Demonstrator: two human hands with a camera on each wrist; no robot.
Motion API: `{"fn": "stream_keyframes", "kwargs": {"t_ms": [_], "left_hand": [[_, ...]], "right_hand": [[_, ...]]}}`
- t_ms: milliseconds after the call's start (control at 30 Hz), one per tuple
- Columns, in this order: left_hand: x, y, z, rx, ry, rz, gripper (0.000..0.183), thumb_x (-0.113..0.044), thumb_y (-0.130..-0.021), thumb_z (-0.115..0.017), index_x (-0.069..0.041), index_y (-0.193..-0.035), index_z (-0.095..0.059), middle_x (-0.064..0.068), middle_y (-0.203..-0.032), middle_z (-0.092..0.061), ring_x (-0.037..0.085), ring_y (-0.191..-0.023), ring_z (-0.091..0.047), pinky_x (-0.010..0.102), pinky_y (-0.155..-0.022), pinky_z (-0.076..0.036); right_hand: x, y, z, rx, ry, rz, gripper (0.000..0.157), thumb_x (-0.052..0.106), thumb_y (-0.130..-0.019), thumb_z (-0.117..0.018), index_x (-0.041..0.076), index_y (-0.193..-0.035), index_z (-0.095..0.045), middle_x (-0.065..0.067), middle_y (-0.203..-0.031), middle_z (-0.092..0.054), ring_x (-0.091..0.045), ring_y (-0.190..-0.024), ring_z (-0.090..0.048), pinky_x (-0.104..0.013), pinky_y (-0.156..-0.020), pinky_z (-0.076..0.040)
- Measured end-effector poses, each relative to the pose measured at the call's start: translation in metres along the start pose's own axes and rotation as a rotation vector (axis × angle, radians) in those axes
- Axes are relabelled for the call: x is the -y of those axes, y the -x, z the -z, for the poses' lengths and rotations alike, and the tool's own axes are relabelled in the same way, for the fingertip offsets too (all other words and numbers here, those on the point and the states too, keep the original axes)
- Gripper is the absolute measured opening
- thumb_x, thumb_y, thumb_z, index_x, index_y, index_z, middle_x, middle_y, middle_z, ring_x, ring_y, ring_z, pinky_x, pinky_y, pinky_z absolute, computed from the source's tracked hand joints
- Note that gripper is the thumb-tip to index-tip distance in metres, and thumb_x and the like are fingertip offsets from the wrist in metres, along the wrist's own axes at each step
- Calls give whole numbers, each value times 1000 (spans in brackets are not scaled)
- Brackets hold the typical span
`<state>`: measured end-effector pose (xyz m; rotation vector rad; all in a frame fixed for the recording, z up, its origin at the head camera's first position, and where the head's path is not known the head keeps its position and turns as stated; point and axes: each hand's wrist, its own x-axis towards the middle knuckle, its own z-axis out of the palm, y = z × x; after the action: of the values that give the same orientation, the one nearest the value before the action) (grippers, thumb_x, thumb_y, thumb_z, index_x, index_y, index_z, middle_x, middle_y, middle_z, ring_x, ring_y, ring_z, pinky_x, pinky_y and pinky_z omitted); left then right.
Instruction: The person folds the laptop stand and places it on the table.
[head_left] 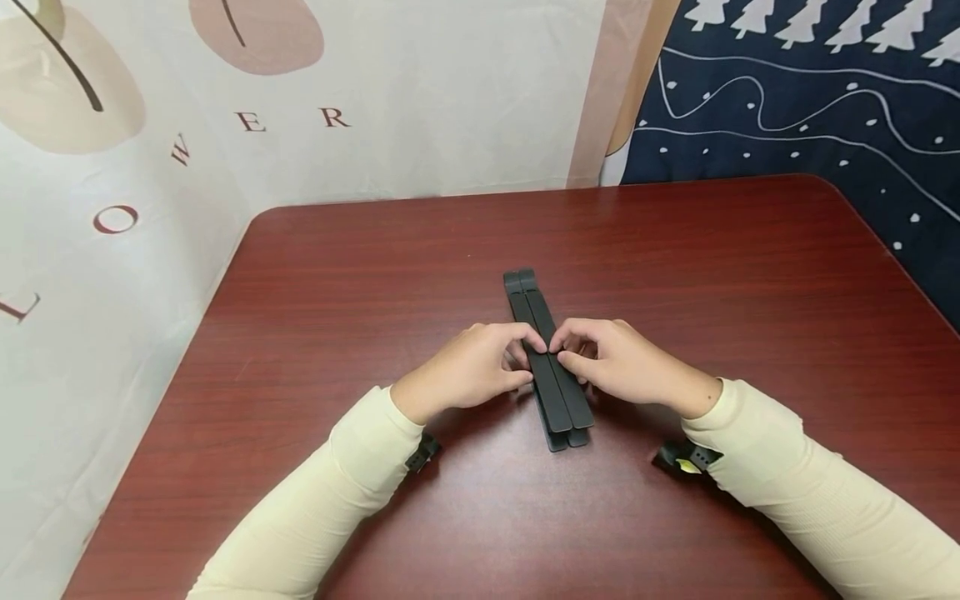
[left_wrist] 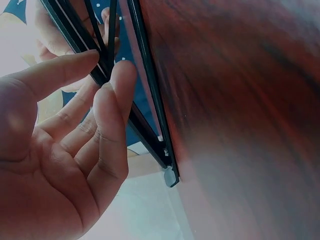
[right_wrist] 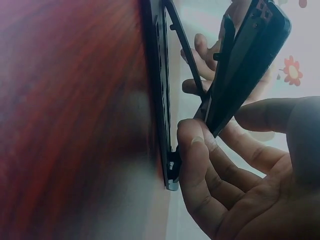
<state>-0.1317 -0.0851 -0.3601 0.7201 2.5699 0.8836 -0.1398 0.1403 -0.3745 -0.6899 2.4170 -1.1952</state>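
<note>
A black folding laptop stand [head_left: 551, 392], long and narrow, lies on the table with its two bars side by side. Its upper bars tilt up from the lower ones, hinged at the far end, and thin struts [left_wrist: 111, 35] show between them in the left wrist view. My left hand [head_left: 476, 365] pinches the left bar midway along, thumb nearer me and forefinger on the top edge. From the other side, my right hand [head_left: 626, 362] pinches the right bar at about the same height. In the right wrist view, fingertips [right_wrist: 192, 135] bend under the raised bar [right_wrist: 245, 70].
The reddish-brown wooden table [head_left: 337, 275] has rounded back corners. Behind it hangs a pale cloth [head_left: 450, 92] with printed letters, and a dark blue cloth [head_left: 787, 108] with white trees hangs at the right. Black straps [head_left: 423, 452] circle both wrists.
</note>
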Motion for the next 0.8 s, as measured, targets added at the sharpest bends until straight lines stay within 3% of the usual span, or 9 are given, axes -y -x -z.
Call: {"fn": "stream_keyframes", "kwargs": {"t_ms": [300,600,800], "left_hand": [[2,-1,0,5,14,-8,31,-12,-88,-75,-18,-118,-65,-6,-91,-74,2,-71,-66,23,-70,-52],[10,-5,3,84,247,14,27,-6,-93,-67,-11,-119,-64,6,-91,-75,15,-67,-72,26,-68,-56],[11,-7,2,106,308,32,25,-6,-95,-64,-10,-120,-63,11,-91,-74,20,-65,-71,29,-63,-57]], "right_hand": [[-1,-1,-1,0,1,5,11,6,-97,-59,11,-105,-64,-5,-83,-68,-20,-59,-63,-32,-53,-54],[1,-1,-1,2,35,21,14,6,-95,-61,10,-108,-63,-4,-83,-68,-20,-58,-63,-31,-53,-53],[0,0,-1,-12,41,27,14,6,-95,-62,10,-107,-64,-3,-80,-67,-20,-56,-62,-31,-52,-53]]}}
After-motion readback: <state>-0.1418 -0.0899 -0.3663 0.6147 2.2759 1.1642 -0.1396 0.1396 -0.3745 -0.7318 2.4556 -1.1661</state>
